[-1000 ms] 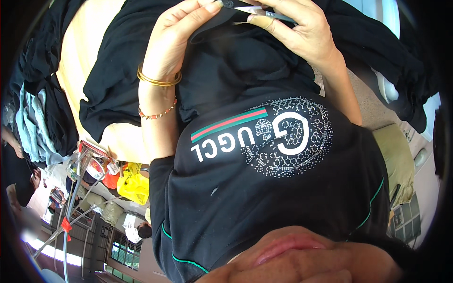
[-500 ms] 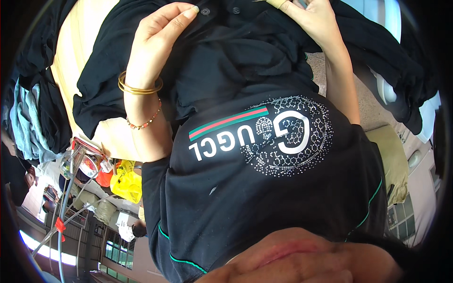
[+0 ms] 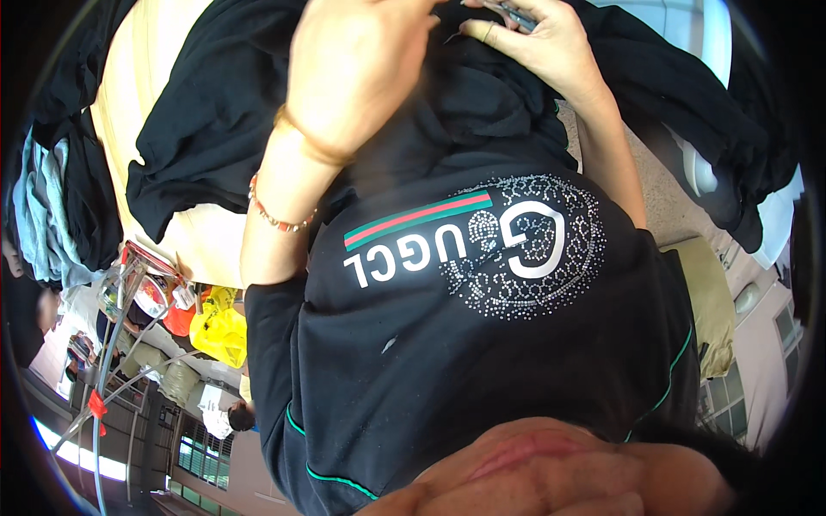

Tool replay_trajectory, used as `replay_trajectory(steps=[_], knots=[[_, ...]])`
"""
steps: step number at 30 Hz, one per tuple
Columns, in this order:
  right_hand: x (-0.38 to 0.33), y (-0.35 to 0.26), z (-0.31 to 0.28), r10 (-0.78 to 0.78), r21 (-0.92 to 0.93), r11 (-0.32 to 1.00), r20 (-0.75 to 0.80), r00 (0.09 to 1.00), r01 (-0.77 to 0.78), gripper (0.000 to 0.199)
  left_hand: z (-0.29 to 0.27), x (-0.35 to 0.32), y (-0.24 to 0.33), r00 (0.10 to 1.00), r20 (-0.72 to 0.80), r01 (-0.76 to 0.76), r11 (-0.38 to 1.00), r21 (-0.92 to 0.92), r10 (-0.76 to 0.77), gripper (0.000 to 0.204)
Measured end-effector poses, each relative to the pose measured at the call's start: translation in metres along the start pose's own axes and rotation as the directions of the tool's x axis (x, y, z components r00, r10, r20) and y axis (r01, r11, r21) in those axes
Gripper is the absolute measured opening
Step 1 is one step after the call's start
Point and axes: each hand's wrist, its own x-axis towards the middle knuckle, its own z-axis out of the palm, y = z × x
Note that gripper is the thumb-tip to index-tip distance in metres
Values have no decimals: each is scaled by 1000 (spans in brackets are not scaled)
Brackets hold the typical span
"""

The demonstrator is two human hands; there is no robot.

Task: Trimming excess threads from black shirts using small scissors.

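Observation:
A black garment (image 3: 215,112) is spread in front of me, its folds running up against my shirt. My right hand (image 3: 555,47) is at the upper right over the cloth, its fingers closed round small metal thread snips (image 3: 519,15). A thin pointed tip shows by its thumb. My left hand (image 3: 357,73), blurred by motion, is above the middle of the garment with its back toward me. Its fingers reach toward the right hand at the top edge; what they hold, if anything, is hidden. A bracelet and a bangle are on the left wrist.
A pale wooden tabletop (image 3: 116,112) lies under the garment. Grey and black clothes (image 3: 47,206) are heaped at the far left. Below them stand a metal rack (image 3: 116,344) and a yellow bag (image 3: 219,331). A black sleeve (image 3: 688,112) drapes over the right side.
My left hand has moved right and nearer, away from the buttons, and turned its back toward me. My right hand has come slightly down and left, showing more of the snips.

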Motion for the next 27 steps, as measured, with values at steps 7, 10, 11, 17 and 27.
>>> replay_trajectory(steps=[7, 10, 11, 17, 27], knots=[[-4, -8, 13, -26, -418, 907, 57, 998, 48, 40, 36, -22, -29, 956, 199, 191, 971, 143, -217, 33], [-3, 3, 11, -251, -532, 812, 52, 967, 239, 20, 36, -26, -32, 967, 165, 177, 978, 107, -193, 36], [-3, 8, 10, -256, -536, 808, 55, 965, 245, 20, 35, -25, -31, 968, 157, 178, 978, 108, -194, 36], [2, 45, -11, -99, 35, 995, 29, 995, 98, 15, 33, -12, -22, 978, 120, 163, 985, 62, -169, 36], [1, -33, -56, 56, 387, 921, -13, 998, -47, 5, 17, 10, 25, 965, 103, 262, 860, -439, -242, 60]])
